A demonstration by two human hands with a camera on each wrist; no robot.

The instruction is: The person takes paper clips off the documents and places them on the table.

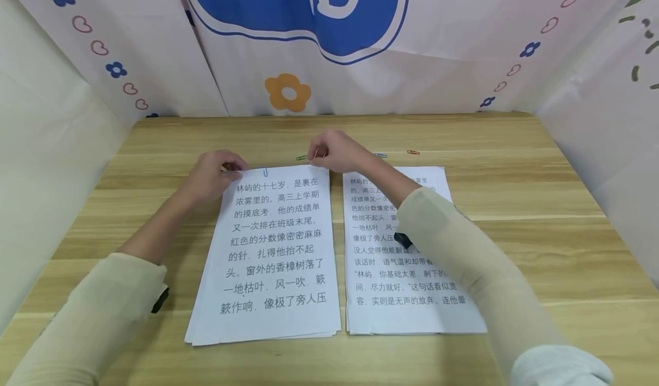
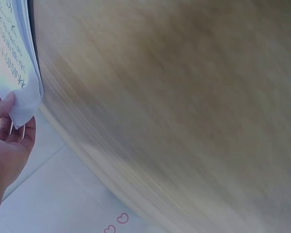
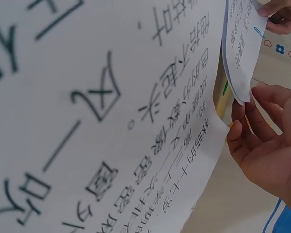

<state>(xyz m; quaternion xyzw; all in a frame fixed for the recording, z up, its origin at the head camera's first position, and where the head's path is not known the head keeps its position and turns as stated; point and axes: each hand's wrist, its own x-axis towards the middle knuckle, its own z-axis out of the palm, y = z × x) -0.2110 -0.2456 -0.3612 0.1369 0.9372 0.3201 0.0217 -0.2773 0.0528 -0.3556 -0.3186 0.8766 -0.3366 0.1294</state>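
Observation:
A stack of printed paper sheets (image 1: 278, 260) lies on the left, with a blue paper clip (image 1: 265, 172) on its top edge. My left hand (image 1: 208, 174) pinches the top left corner; in the left wrist view the thumb lies on the printed face and the fingers curl behind. At the top right corner is my right hand (image 1: 334, 148), its fingers around the corner in the right wrist view. That corner bends up slightly there. A green paper clip (image 1: 301, 158) lies just behind the top edge, close to the right fingers.
A second stack of printed sheets (image 1: 396, 317) lies to the right, partly under my right forearm. Behind it on the wooden table (image 1: 515, 203) are a blue paper clip (image 1: 380, 155) and a red paper clip (image 1: 413, 152). A patterned white cloth (image 1: 437, 83) hangs along the back.

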